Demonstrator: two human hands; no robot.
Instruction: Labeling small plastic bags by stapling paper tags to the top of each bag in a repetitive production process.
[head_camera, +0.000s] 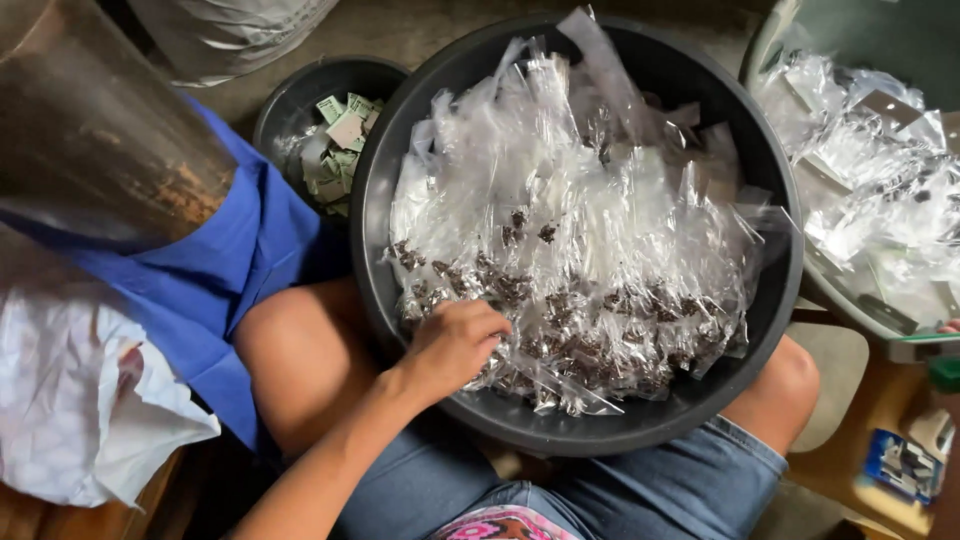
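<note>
1. A person is sitting with a large dark round basin (770, 300) resting across their bare knees, seen from above by a camera worn on the head.
2. The basin is holding a heap of small clear plastic packets (580, 250), each with a pinch of dark brown bits gathered at its lower end.
3. The left hand (455, 345) is reaching in over the near rim, and its fingers (487, 322) are curling narrowly into the near edge of the heap; they are touching the packets, but whether they are gripping one cannot be told.
4. The right hand is not showing anywhere in the view.
5. Judging by this, the step in hand seems to be picking a packet out of the near side of the pile. The next move would call for pinching a single packet by its loose top, since the slippery film is clinging to its neighbours.
6. A smaller dark bowl (285, 100) is sitting just beyond the basin on the left, holding little green and pale paper slips (340, 135).
7. At the right edge, another container (775, 40) is holding more clear bags with pale slips inside them.
8. Blue cloth (215, 270) is lying beside the left knee, with crumpled white plastic (80, 400) below it.
</note>
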